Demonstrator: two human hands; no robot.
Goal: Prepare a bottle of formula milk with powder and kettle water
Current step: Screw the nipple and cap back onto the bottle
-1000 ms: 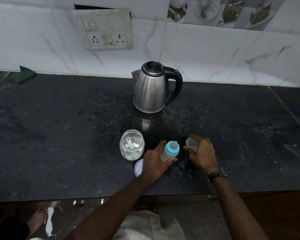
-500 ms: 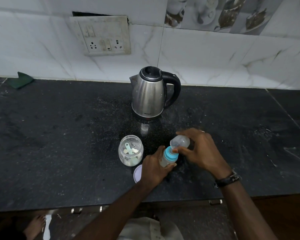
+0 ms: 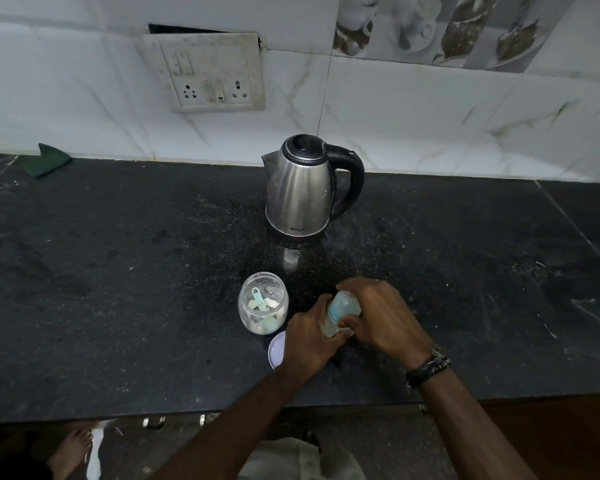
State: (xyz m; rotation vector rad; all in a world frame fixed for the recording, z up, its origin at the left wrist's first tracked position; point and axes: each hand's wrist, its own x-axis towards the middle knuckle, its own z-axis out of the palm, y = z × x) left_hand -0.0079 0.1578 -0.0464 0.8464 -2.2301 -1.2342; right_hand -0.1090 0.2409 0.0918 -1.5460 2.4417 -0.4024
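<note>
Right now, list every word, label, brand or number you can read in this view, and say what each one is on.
Kettle: one small dark brand mark low on the steel body, too small and blurred to read.
Baby bottle, held in both hands: no readable print or markings.
Powder jar: no label visible.
Wall socket plate: no lettering visible.
Nothing in this view can be quoted with confidence.

We note a green cloth [image 3: 44, 163] at the counter's [image 3: 118, 289] far left edge. A socket plate [image 3: 205, 72] sits on the tiled wall [image 3: 430, 116].
</note>
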